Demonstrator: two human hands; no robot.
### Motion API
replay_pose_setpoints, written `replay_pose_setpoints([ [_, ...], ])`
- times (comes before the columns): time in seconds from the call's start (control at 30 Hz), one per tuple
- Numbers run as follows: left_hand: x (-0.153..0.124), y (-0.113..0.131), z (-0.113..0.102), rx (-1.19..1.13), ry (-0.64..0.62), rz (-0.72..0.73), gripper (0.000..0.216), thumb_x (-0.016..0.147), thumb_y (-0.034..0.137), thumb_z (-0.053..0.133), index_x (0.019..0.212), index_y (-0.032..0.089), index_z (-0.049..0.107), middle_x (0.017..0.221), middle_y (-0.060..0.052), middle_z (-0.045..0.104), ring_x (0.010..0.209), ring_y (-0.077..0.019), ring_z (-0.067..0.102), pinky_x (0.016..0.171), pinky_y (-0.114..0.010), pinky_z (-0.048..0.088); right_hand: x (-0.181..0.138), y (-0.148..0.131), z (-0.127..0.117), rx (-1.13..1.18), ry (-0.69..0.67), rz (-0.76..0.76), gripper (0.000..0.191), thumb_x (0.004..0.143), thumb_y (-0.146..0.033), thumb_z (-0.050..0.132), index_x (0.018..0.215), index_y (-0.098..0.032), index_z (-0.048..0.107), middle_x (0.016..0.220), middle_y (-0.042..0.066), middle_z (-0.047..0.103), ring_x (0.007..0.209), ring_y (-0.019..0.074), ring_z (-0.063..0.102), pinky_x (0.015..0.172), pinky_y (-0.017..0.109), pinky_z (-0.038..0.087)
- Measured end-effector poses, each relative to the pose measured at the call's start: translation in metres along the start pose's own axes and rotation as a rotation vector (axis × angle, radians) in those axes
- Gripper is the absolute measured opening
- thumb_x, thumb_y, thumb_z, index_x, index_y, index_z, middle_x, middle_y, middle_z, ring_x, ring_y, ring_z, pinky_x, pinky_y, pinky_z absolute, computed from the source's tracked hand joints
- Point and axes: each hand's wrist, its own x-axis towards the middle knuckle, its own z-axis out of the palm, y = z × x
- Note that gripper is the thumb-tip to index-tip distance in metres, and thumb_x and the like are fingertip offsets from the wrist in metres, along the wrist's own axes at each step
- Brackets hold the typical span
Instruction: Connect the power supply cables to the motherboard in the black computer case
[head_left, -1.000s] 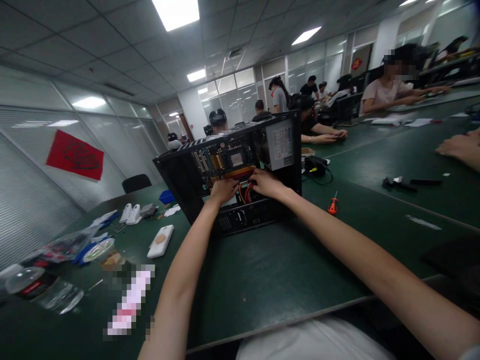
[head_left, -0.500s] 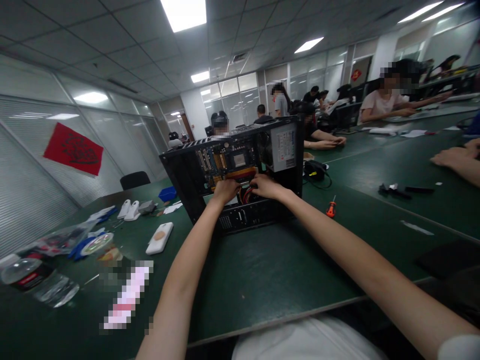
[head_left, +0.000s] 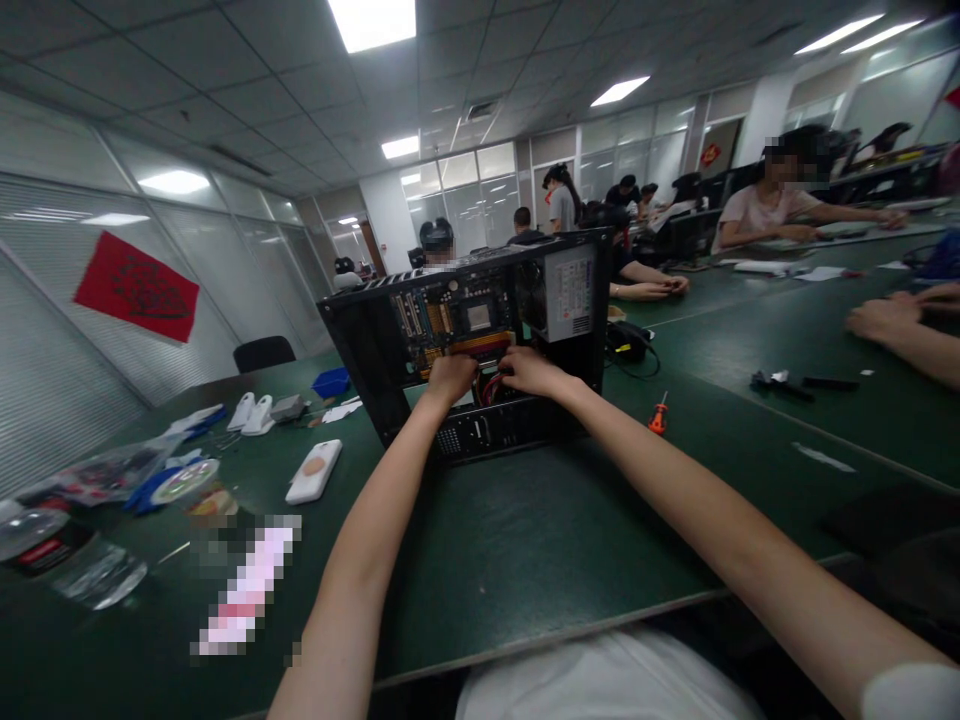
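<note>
An open black computer case (head_left: 375, 350) lies on its side on the green table (head_left: 525, 540), its motherboard (head_left: 457, 320) and silver power supply (head_left: 570, 295) facing me. Both my hands reach inside it, just below the motherboard. My left hand (head_left: 448, 378) is curled closed beside a bundle of red and yellow cables (head_left: 489, 388). My right hand (head_left: 531, 370) is closed with its fingertips on the same cables. What exactly each hand grips is hidden by the fingers.
An orange screwdriver (head_left: 659, 414) lies right of the case. A white phone (head_left: 313, 471), a plastic bottle (head_left: 67, 560), bags and white parts lie at the left. Other people sit at tables behind and right; another person's hand (head_left: 881, 320) rests at far right.
My hands stay in the same spot inside the case; only the camera has shifted slightly, and the left fingers have shifted a little on the cables.
</note>
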Motion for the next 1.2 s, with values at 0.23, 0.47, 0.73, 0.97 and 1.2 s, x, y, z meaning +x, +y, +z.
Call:
replay_pose_setpoints([
  [0.23,0.004,0.000,0.002,-0.012,0.026,-0.043,0.029,0.095,0.026,0.048,0.106,0.016,0.073,0.106,-0.016,0.072,0.100,-0.0319,0.068,0.082,-0.041,0.051,0.000,-0.001,-0.002,-0.062,-0.006,-0.039,0.023,0.091,-0.023,0.057,0.104,-0.014,0.074,0.107,0.012,0.066,0.101,0.0218,0.062,0.086,0.026,0.042],
  [0.47,0.005,0.000,0.003,-0.025,0.030,-0.058,0.028,0.093,0.028,0.052,0.105,0.015,0.073,0.104,-0.018,0.072,0.098,-0.0349,0.068,0.082,-0.044,0.051,0.001,-0.007,-0.009,-0.143,-0.005,-0.092,0.022,0.091,-0.022,0.056,0.101,-0.014,0.074,0.107,0.014,0.065,0.102,0.0257,0.060,0.081,0.030,0.043],
  [0.73,-0.005,-0.006,0.008,-0.201,0.085,-0.205,0.032,0.094,0.045,0.050,0.109,0.025,0.070,0.102,-0.008,0.073,0.097,-0.0273,0.068,0.082,-0.036,0.052,0.024,0.003,-0.001,-0.148,0.010,-0.235,0.025,0.091,-0.021,0.056,0.111,-0.012,0.068,0.118,0.014,0.061,0.100,0.0235,0.062,0.079,0.030,0.043],
  [0.97,-0.004,-0.004,0.011,-0.261,-0.053,-0.169,0.037,0.092,0.051,0.048,0.101,0.029,0.077,0.100,-0.008,0.074,0.096,-0.0279,0.068,0.080,-0.036,0.052,0.037,0.015,0.015,-0.122,0.041,-0.341,0.022,0.090,-0.015,0.055,0.108,-0.011,0.067,0.112,0.014,0.062,0.096,0.0221,0.061,0.078,0.030,0.042],
  [1.2,-0.010,-0.002,0.008,-0.246,-0.065,-0.101,0.030,0.088,0.039,0.051,0.095,0.025,0.077,0.092,-0.008,0.074,0.090,-0.0249,0.069,0.077,-0.031,0.050,0.034,0.015,0.015,-0.152,0.038,-0.356,0.022,0.091,-0.012,0.052,0.107,-0.011,0.066,0.111,0.013,0.062,0.097,0.0214,0.061,0.079,0.029,0.042],
])
